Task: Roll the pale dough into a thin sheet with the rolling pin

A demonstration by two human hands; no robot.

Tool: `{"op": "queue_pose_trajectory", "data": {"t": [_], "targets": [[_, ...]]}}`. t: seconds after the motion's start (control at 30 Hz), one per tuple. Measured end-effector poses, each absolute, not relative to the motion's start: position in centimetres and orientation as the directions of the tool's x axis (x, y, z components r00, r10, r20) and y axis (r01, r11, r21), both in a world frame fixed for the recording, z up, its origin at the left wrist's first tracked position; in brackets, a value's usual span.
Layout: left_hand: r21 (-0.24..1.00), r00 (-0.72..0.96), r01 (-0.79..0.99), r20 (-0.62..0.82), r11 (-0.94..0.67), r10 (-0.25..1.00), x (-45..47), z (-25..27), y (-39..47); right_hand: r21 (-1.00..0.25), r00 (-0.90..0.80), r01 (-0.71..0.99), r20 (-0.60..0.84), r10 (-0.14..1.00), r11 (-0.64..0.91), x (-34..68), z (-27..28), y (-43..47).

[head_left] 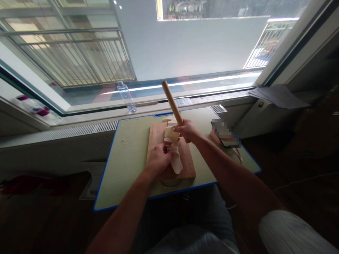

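On a wooden cutting board [186,160] lies a pale, thin dough strip [176,165] with uneven edges, running from the far end of the board toward me. My right hand [187,130] is wrapped round a plain wooden rolling pin [172,100], which tilts up and away to the left; its thumb side is against the dough. Lower on the board, my left hand [159,155] has its fingers curled at the left edge of the strip, with thumb and fingertips pinching it. Some of the dough is hidden under both hands.
The board rests on a small green table with a blue rim [108,151]. A blurred-out item [226,134] lies on its right side. A clear plastic bottle [126,97] stands on the window ledge, with papers [278,96] to the right and a pink-capped bottle [34,106] to the left.
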State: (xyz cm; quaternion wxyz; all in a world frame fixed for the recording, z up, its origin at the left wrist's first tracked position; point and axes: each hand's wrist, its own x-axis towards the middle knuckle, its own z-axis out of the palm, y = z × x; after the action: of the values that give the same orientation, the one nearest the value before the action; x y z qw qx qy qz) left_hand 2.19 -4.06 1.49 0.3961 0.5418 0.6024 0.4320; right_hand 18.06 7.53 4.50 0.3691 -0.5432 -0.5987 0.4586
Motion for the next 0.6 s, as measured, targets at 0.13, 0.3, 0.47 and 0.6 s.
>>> {"op": "queue_pose_trajectory", "data": {"t": [0.13, 0.3, 0.47, 0.6], "targets": [[0.794, -0.005, 0.607, -0.045, 0.039, 0.999, 1.5, 2.3, -5.3, -0.678, -0.151, 0.727, -0.003, 0.988, 0.109, 19.8, 5.1, 5.7], [0.589, -0.034, 0.808, 0.022, 0.014, 0.999, 1.9, 2.4, -7.4, -0.447, -0.145, 0.884, 0.023, 0.989, 0.141, 21.5, 6.4, 2.0], [0.6, 0.105, 0.793, 0.038, -0.107, 0.994, 0.5, 3.0, -8.9, -0.469, -0.289, 0.856, -0.083, 0.954, 0.219, 22.6, 5.6, -1.1], [0.663, -0.006, 0.733, 0.23, -0.153, 0.973, -2.0, 4.7, -8.6, -0.439, -0.408, 0.837, -0.099, 0.908, 0.328, 22.9, 5.1, -2.6]]}}
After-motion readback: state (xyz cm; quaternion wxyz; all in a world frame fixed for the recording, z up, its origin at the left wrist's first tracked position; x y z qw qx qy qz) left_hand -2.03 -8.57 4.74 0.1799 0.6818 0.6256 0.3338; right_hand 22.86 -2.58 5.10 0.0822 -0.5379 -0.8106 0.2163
